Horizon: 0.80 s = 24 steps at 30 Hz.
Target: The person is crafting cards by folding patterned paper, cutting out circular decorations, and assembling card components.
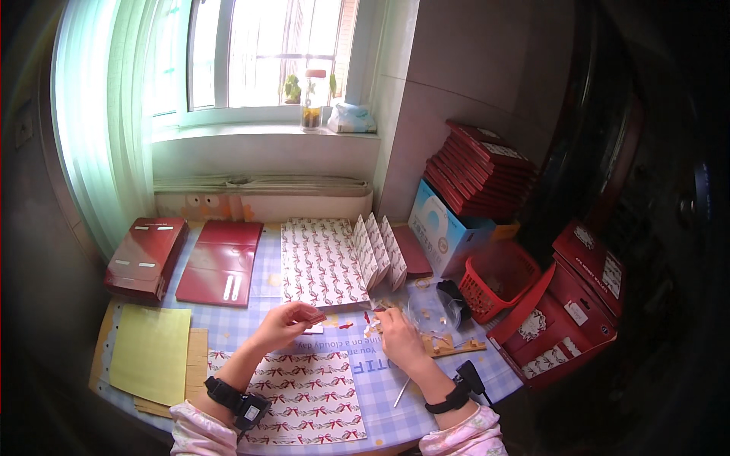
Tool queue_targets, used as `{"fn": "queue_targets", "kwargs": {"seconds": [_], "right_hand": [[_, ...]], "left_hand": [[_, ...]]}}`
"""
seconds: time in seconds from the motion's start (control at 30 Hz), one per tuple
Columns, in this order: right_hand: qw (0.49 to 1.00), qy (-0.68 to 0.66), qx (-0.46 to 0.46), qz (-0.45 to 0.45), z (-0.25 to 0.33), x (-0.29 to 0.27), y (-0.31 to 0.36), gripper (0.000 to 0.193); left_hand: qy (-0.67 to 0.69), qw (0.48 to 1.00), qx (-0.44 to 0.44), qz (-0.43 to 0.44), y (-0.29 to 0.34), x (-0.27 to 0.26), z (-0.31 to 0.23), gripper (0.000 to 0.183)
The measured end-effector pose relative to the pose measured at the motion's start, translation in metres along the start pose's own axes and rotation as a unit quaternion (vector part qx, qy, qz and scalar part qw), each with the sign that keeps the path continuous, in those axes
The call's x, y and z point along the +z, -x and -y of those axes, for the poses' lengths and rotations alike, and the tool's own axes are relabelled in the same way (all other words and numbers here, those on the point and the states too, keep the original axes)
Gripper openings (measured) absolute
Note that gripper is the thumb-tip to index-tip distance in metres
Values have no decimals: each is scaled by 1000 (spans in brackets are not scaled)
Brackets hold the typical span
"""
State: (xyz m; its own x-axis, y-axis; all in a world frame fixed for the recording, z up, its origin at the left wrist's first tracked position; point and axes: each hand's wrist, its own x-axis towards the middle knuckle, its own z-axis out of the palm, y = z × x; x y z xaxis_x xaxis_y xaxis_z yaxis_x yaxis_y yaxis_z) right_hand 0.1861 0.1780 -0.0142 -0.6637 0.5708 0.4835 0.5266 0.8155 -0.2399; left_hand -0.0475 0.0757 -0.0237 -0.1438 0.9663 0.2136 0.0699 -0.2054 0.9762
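My left hand (287, 325) is raised above the table, thumb and fingers pressed together. Something small may be between the fingertips, but I cannot make it out. A small white piece (314, 329) lies just below those fingers. My right hand (401, 340) reaches down to a scatter of tiny red and white pieces (369, 323), its fingers pinched, and what they hold is hidden. Beneath my left forearm is a flat sheet patterned with garlands and red bows (312, 395). Beyond both hands lies a matching patterned sheet (319, 258), beside folded patterned card (376, 258) standing in pleats.
Dark red folders (220, 262) and a stack (147, 258) occupy the back left, with a yellow sheet (150, 356) nearer. At the right stand a red basket (487, 292), a blue box (441, 228) under piled red folders (479, 171), and a red carton (563, 327). A thin white stick (401, 394) lies near my right wrist.
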Motion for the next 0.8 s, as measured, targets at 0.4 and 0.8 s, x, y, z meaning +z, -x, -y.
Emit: {"fn": "queue_targets", "kwargs": {"seconds": [0.4,0.8], "right_hand": [[896,-435,84,35,36,0,2,26],[929,-321,-164,-83,51,-10,10,14]], "left_hand": [[123,980,-137,81,10,20,-24,11],[-211,968,38,128,14,37,-34,17]]}}
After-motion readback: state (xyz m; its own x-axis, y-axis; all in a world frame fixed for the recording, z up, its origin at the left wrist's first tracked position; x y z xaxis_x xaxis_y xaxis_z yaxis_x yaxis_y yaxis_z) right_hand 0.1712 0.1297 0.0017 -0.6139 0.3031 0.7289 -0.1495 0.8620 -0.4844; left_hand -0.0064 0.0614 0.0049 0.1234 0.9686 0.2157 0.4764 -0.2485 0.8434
